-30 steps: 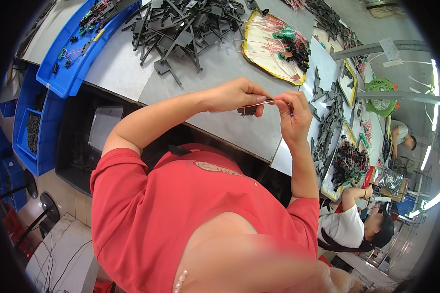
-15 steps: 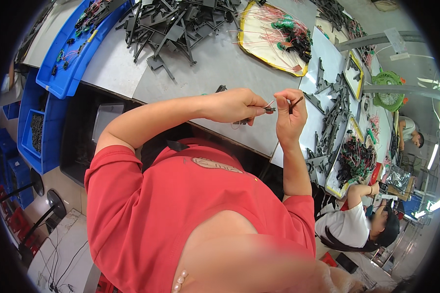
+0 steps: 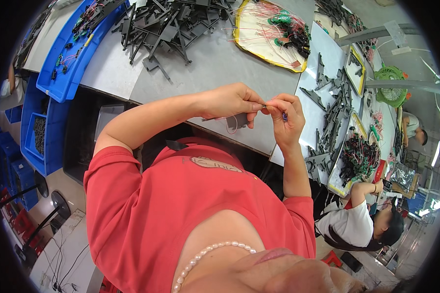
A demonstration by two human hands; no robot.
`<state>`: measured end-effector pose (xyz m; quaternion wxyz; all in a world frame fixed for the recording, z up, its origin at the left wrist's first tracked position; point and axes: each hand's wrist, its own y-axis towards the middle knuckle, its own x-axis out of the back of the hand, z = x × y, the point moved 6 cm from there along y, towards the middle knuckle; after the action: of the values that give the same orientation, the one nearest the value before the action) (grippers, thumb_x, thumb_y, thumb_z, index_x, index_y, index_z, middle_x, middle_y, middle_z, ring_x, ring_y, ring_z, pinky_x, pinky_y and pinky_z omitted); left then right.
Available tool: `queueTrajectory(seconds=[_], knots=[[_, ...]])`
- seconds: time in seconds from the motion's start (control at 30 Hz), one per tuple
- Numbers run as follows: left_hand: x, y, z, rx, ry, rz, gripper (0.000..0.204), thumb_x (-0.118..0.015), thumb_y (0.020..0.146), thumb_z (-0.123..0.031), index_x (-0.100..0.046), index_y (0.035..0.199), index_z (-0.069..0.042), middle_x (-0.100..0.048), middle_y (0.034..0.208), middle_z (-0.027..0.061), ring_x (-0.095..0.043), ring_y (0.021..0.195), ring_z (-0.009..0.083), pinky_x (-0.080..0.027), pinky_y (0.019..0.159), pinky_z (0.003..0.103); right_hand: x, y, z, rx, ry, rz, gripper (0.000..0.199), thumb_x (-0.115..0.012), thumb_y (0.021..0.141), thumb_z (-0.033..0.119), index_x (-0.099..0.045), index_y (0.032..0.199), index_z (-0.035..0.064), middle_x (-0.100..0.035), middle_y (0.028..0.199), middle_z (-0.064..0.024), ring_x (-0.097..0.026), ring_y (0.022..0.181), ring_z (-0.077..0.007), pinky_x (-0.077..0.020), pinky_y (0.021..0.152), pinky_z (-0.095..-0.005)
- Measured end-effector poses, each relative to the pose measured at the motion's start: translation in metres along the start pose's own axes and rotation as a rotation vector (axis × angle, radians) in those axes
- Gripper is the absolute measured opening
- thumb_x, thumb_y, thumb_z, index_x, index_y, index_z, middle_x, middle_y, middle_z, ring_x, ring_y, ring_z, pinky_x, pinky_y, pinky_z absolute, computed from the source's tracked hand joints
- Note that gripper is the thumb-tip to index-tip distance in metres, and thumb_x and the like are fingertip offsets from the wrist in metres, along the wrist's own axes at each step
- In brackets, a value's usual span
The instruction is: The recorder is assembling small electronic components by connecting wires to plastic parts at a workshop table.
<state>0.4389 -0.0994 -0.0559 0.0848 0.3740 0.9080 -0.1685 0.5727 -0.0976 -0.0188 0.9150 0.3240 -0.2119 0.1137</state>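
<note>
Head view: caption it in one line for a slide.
Left hand and right hand pinch a thin wire above a grey worktable strewn with dark parts.

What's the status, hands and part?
Left hand pinching small dark part. Right hand pinching its thin wire. Both above table edge, nothing in the way.

both hands raised together, left hand (image 3: 230, 101) and right hand (image 3: 284, 119) in pinched grip, fingertips meeting.

Blue bin (image 3: 66, 78), yellow-rimmed tray (image 3: 259, 46), red shirt (image 3: 181, 215)
</note>
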Motion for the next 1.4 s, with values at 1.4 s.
queueTrajectory(seconds=[1.4], knots=[[0.0, -0.003, 0.006, 0.0, 0.203, -0.056, 0.029, -0.048, 0.091, -0.021, -0.061, 0.105, 0.001, -0.056, 0.068, -0.0005, -0.046, 0.058, 0.0056, -0.04, 0.053, 0.022, -0.006, -0.014, -0.004, -0.169, -0.039, 0.085, 0.011, -0.067, 0.075, 0.001, -0.064, 0.085, 0.004, -0.058, 0.083, -0.0051, -0.054, 0.065, -0.0121, -0.0439, 0.055, -0.0228]])
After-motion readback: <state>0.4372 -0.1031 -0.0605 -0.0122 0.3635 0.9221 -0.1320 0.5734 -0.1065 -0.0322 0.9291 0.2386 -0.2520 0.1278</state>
